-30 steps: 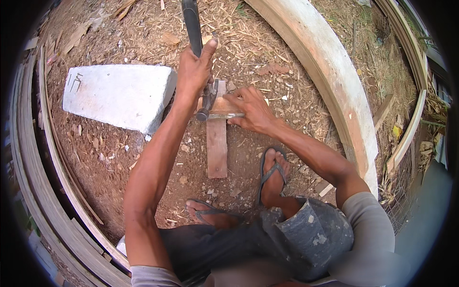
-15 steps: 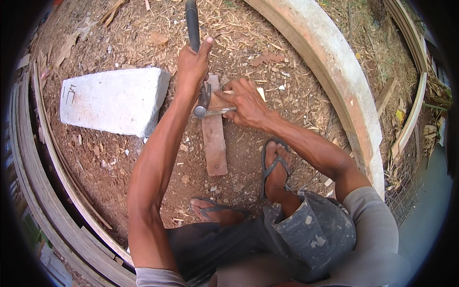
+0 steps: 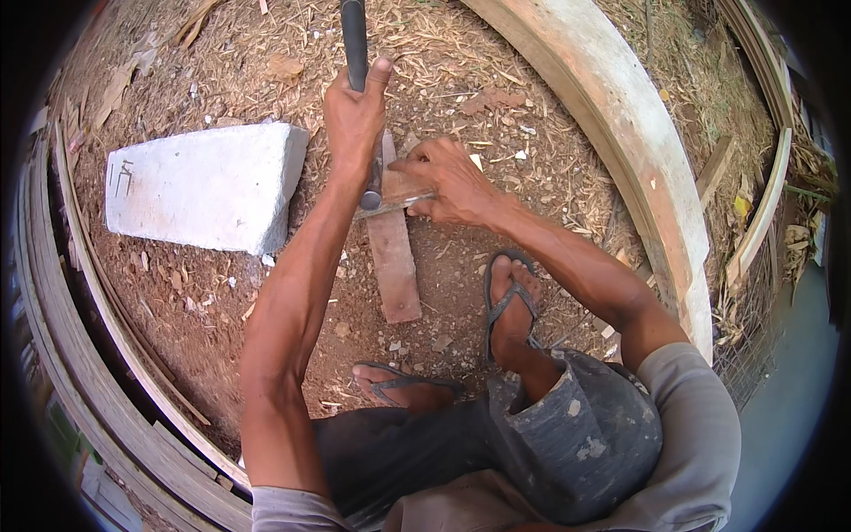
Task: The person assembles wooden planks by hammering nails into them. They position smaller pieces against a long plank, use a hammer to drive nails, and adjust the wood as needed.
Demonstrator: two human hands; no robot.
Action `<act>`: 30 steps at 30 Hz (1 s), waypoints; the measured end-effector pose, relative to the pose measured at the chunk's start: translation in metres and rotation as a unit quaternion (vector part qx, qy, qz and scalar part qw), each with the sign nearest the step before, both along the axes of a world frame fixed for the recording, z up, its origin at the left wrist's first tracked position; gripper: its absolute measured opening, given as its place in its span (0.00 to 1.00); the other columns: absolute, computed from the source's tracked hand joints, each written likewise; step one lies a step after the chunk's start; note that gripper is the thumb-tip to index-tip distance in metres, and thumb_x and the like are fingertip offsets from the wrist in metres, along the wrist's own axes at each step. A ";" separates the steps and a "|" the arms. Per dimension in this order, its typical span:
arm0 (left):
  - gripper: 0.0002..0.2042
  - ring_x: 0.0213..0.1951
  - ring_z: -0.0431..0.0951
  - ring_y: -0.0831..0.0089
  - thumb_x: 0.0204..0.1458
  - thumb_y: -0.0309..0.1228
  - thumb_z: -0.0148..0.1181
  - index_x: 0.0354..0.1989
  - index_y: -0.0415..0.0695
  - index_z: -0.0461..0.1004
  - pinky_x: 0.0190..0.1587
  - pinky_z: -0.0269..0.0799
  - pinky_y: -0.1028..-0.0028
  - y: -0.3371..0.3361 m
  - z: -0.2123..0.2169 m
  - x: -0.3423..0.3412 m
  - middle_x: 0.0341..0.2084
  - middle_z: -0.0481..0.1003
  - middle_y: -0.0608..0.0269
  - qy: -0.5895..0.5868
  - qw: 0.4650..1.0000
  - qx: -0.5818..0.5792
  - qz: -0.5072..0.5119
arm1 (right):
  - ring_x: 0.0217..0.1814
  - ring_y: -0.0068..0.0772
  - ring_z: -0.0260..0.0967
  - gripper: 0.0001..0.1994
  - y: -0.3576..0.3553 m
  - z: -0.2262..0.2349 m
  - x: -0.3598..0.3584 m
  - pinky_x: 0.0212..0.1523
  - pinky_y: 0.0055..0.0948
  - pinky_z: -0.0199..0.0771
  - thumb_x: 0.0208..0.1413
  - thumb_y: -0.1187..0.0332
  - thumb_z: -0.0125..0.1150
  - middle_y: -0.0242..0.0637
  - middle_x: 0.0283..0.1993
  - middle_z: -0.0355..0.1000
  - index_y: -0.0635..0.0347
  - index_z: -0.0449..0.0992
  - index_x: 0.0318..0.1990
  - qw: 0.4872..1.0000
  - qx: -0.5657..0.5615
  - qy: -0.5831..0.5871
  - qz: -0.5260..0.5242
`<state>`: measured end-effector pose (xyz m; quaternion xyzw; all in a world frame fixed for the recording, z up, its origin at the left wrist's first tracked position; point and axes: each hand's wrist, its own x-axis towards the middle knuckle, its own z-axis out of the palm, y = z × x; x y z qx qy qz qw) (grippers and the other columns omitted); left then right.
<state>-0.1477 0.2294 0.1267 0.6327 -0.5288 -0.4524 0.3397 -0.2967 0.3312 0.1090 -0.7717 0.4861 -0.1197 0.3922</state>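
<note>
My left hand [image 3: 353,115] is closed around a hammer [image 3: 355,44], its black grip pointing away from me and its metal head low beside a short piece of wood [image 3: 406,190]. My right hand [image 3: 450,182] pinches that short piece, thumb and fingers at its right end. Beneath it a narrow plank [image 3: 394,275] lies on the ground, running toward my feet. The short piece lies across the plank. Whether the hammer head touches the wood, I cannot tell.
A white block [image 3: 204,186] lies to the left, with a few nails on its far left end. A long pale beam [image 3: 620,106] curves along the right. Stacked boards [image 3: 62,319] line the left edge. My sandalled feet [image 3: 512,301] stand close to the plank; wood chips cover the soil.
The hammer has turned slightly in my left hand, and its head sits a little higher in view. My right hand keeps its hold on the short piece. The whole view has shifted slightly.
</note>
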 end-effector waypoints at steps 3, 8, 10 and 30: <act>0.25 0.18 0.65 0.78 0.56 0.54 0.60 0.28 0.40 0.74 0.20 0.59 0.71 0.001 -0.001 0.000 0.13 0.66 0.70 0.076 0.997 0.003 0.011 | 0.60 0.43 0.62 0.32 -0.035 0.009 -0.004 0.63 0.45 0.62 0.53 0.52 0.65 0.47 0.56 0.66 0.57 0.68 0.64 0.967 0.105 -0.175 -0.155; 0.20 0.19 0.68 0.78 0.60 0.47 0.57 0.29 0.40 0.74 0.21 0.63 0.69 0.004 0.004 -0.010 0.15 0.68 0.68 0.068 0.997 0.015 0.014 | 0.43 0.33 0.70 0.29 -0.145 0.037 0.022 0.44 0.37 0.75 0.67 0.46 0.41 0.47 0.43 0.70 0.66 0.64 0.58 0.839 0.085 -0.462 -0.275; 0.19 0.19 0.69 0.78 0.61 0.45 0.55 0.30 0.39 0.74 0.22 0.65 0.70 0.005 0.006 -0.006 0.16 0.69 0.68 0.125 0.992 0.028 0.002 | 0.39 0.32 0.70 0.27 -0.179 0.040 0.045 0.43 0.41 0.73 0.65 0.45 0.46 0.46 0.40 0.71 0.64 0.68 0.53 0.812 0.152 -0.428 -0.367; 0.22 0.57 0.69 0.42 0.65 0.40 0.42 0.56 0.32 0.64 0.60 0.64 0.53 0.120 -0.035 0.055 0.51 0.69 0.32 -0.116 0.988 0.098 -0.031 | 0.20 0.20 0.58 0.24 -0.184 0.051 0.078 0.19 0.24 0.63 0.67 0.46 0.38 0.30 0.24 0.61 0.63 0.65 0.45 0.857 0.101 -0.369 -0.345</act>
